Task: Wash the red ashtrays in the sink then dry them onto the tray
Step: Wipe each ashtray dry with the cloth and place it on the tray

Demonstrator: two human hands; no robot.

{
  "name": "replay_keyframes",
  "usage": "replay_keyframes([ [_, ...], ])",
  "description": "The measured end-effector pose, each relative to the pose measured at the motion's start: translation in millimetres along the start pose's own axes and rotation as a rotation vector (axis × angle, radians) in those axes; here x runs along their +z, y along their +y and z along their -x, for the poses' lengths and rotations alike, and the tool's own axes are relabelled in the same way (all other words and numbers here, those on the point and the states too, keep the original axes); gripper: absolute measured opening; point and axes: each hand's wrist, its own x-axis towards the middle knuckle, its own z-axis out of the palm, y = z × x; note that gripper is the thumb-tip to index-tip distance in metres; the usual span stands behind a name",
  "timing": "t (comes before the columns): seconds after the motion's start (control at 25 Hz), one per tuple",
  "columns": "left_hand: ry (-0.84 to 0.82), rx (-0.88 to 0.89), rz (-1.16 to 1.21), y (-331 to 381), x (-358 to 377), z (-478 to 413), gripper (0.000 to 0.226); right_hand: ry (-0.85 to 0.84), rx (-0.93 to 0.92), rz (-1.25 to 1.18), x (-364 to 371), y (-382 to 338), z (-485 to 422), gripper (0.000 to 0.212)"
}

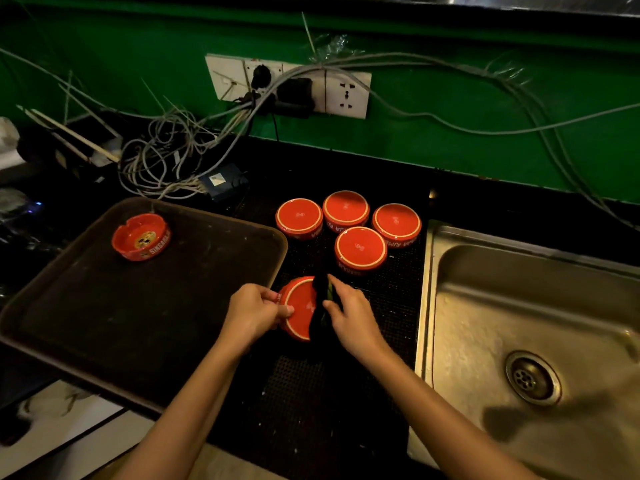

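My left hand (pixel 258 311) gripped the red ashtray (pixel 300 308) by its left rim, fingers (pixel 273 295) curled round it. The base was tilted up toward me, just above the bench mat (pixel 391 306). My right hand (pixel 351 315) pinched a dark cloth (pixel 319 306) against the right side of the base. The tray (pixel 104 323) lay directly left of the held ashtray — on the left hand's side, and nearer it. I judged the transfer would run leftward, toward the one ashtray (pixel 141 237) standing on the tray.

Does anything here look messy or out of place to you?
Yes. A tangle of loose cables spills from the wall sockets onto the counter, close to the sink: odd beside a washing spot. The tray also seems to jut past the counter's front edge.
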Motion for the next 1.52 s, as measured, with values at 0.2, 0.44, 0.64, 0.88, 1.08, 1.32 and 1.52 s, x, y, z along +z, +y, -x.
replay_keyframes([
  [0.2, -0.001, -0.070, 0.234, -5, 5, 2, 0.033, 0.029, -0.163, 0.211, 33, -13, 46, 0.055],
  [0.44, -0.103, 0.002, 0.361, -5, 4, 5, 0.025, -0.090, -0.229, 0.147, 12, -9, 13, 0.055],
  [0.64, -0.103, 0.062, 0.457, -8, 8, 3, 0.029, -0.048, -0.183, 0.108, 11, -14, 0, 0.053],
  [0.88, -0.069, 0.018, 0.490, -11, 11, -3, 0.028, -0.050, -0.198, 0.226, 5, 6, 26, 0.050],
  [1.08, -0.055, 0.026, 0.467, -16, 12, -3, 0.027, 0.000, -0.092, 0.291, 11, -9, -13, 0.050],
  [1.32, -0.028, 0.020, 0.474, -14, 14, -8, 0.033, -0.041, -0.166, 0.178, 14, -5, 19, 0.050],
  [1.52, -0.088, -0.034, 0.391, -21, 5, -7, 0.026, -0.064, -0.076, 0.131, 8, 5, -7, 0.045],
])
